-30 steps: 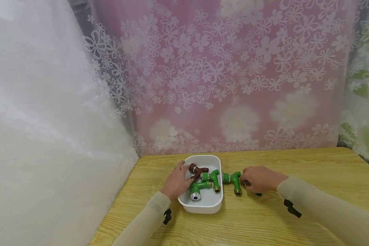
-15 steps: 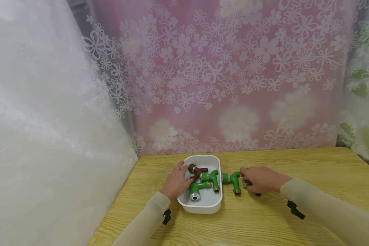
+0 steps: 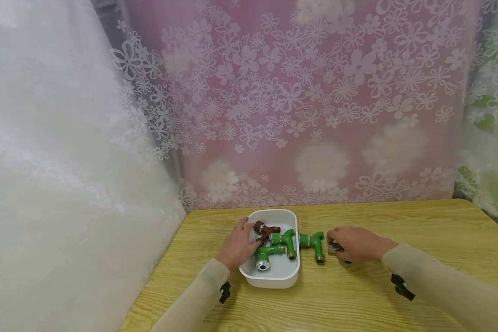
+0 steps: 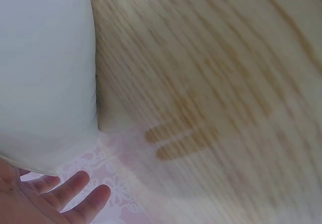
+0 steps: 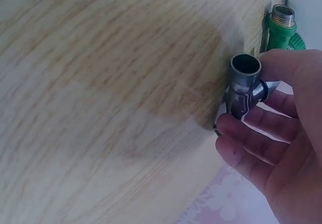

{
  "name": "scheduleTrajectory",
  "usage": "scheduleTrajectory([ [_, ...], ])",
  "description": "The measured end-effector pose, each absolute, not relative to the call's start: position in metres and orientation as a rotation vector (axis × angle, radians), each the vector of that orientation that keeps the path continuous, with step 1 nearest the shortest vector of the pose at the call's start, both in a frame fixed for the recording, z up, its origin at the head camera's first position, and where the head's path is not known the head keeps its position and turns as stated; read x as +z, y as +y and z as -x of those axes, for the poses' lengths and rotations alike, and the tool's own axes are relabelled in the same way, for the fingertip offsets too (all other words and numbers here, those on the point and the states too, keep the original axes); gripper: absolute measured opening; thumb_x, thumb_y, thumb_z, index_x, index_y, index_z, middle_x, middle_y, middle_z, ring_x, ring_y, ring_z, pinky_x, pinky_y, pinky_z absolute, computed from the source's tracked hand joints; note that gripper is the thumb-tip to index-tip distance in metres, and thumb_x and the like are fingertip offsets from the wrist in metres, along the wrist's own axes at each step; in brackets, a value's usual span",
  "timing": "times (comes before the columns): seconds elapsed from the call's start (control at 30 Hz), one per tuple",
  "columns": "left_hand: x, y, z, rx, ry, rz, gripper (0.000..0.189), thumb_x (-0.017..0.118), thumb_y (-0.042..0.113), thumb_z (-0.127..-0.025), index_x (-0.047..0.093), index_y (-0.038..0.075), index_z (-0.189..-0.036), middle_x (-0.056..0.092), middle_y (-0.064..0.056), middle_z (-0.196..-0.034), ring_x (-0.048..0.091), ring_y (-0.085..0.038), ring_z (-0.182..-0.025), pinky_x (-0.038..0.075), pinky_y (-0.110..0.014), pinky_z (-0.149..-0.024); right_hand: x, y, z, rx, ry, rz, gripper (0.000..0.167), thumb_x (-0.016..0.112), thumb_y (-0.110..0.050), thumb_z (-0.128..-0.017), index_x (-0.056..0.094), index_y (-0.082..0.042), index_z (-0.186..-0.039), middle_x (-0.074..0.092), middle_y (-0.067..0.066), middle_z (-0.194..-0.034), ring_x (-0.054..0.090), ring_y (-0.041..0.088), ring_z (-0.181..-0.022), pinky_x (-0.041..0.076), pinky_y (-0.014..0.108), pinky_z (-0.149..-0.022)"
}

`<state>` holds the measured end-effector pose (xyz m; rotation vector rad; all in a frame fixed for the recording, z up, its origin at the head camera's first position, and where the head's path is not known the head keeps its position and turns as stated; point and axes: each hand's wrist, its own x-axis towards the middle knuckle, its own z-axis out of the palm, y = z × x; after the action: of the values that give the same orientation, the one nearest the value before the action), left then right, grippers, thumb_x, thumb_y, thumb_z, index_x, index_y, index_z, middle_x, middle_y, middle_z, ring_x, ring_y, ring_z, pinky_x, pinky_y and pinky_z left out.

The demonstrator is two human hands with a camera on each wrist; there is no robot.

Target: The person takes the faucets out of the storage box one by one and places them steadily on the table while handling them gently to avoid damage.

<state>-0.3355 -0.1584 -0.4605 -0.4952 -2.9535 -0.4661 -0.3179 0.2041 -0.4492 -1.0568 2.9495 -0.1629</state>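
Observation:
My left hand (image 3: pixel 237 244) rests on the left rim of a white plastic tub (image 3: pixel 269 282); in the left wrist view its fingers (image 4: pixel 70 190) are loosely extended beside the tub wall. Inside lie a brown tap (image 3: pixel 268 229) and two green taps (image 3: pixel 288 242), (image 3: pixel 269 251). Another green tap (image 3: pixel 317 246) lies on the table against the tub's right side. Right of it, my right hand (image 3: pixel 357 243) holds a silver metal tap (image 5: pixel 241 90) low at the table, thumb and fingers around it. The open pipe end of this tap shows; the hand partly covers the rest.
The yellow wood-grain table (image 3: pixel 382 295) spreads around the tub. A pink flowered curtain (image 3: pixel 307 115) hangs behind its back edge. Whitish sheeting (image 3: pixel 79 193) stands along the left side.
My right hand has shifted slightly right, apart from the green tap beside the tub. More of the silver tap shows under its fingers. The left hand and tub stay put.

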Motion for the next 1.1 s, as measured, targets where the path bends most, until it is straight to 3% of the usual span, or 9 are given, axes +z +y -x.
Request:
scheduleTrajectory([
  [0.37,-0.4573,-0.1592,0.3344,-0.46,-2.978,0.457,0.061,0.06,0.044,-0.099,0.047,0.013,-0.15,0.028,-0.013,-0.164,0.039,-0.035,-0.145,0.045,-0.054,-0.108,-0.4524,0.2051,0.3196,-0.186,2.958,1.045,0.024,0.074,-0.018,-0.09,0.063,-0.015,-0.111,0.062,-0.002,-0.098,0.058,0.008,-0.079,0.051,0.035,-0.066],
  [1.1,-0.4586,-0.1581,0.3335,-0.45,-2.979,0.436,0.061,0.06,0.042,-0.098,0.047,0.012,-0.149,0.029,-0.012,-0.163,0.041,-0.034,-0.144,0.046,-0.054,-0.108,-0.4568,0.2048,0.3214,-0.194,2.987,1.038,0.024,0.073,-0.019,-0.09,0.063,-0.015,-0.112,0.064,0.001,-0.104,0.059,0.01,-0.081,0.052,0.036,-0.068],
])
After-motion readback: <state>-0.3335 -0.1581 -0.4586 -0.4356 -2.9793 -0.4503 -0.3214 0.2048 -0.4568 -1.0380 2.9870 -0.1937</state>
